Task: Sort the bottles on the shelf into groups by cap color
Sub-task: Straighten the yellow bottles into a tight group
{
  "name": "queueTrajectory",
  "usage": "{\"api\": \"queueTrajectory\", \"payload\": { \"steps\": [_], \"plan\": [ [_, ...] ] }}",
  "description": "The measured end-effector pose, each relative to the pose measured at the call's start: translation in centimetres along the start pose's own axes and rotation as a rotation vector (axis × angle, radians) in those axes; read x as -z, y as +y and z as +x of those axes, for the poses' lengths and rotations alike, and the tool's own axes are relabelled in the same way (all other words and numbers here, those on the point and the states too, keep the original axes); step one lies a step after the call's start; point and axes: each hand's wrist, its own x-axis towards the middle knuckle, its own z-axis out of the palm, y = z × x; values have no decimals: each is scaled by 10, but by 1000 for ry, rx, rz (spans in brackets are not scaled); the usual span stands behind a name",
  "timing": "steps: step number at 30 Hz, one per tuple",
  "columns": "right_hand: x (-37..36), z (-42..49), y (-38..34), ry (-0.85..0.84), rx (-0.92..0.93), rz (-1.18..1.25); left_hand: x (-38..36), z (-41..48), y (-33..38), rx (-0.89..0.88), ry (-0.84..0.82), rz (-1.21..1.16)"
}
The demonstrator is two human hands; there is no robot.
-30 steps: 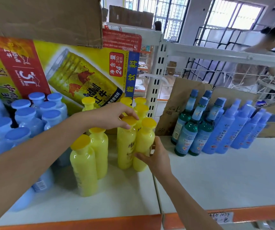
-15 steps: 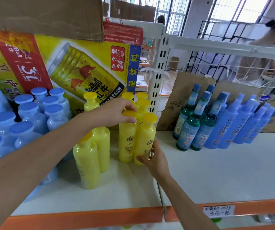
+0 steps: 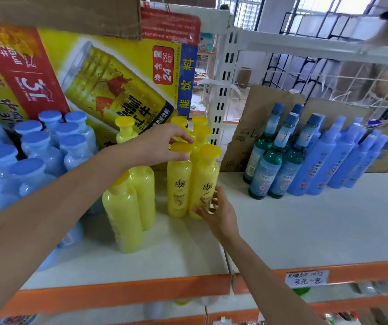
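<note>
Left hand (image 3: 162, 146) curled over the cap of a yellow bottle (image 3: 179, 184), fingertips pinching the cap's rim. Right hand (image 3: 218, 212) cupped low against the neighbouring yellow bottle (image 3: 204, 181), fingers wrapped round its base, steadying or nudging it; a firm grip or a mere press, impossible to tell. Both bottles upright and touching, standing near the right edge of the left shelf board (image 3: 165, 254), just beside the seam. Behind them, more yellow caps (image 3: 201, 127) packed toward the back edge; to their left, two further yellow bottles (image 3: 127, 207) standing nearer the front, a little apart from the pair. Farther left, along the shelf's left end, a dense cluster of pale bottles with blue caps (image 3: 33, 146). On the right board (image 3: 305, 226), well apart from the yellow group, green bottles with blue caps (image 3: 268, 170) and, beside them toward the back right, leaning blue spray bottles (image 3: 343, 160). Behind the left groups, a printed drink carton (image 3: 108, 76). Judged from this layout, mostly sorted: yellow gathered together, blue on either side. Seemingly left: closing the gap within the yellow group, and perhaps joining the blue-capped clusters, now split across both ends.
</note>
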Motion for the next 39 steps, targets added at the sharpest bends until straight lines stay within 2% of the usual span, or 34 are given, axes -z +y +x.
{"api": "queueTrajectory", "payload": {
  "steps": [13,25,39],
  "plan": [
    [-11,5,1,49,28,-96,2,1,5,26,44,85],
    [-13,18,0,26,12,-146,4,12,5,46,7,124],
    [-9,21,4,-11,45,-213,1,9,3,29,46,134]
  ]
}}
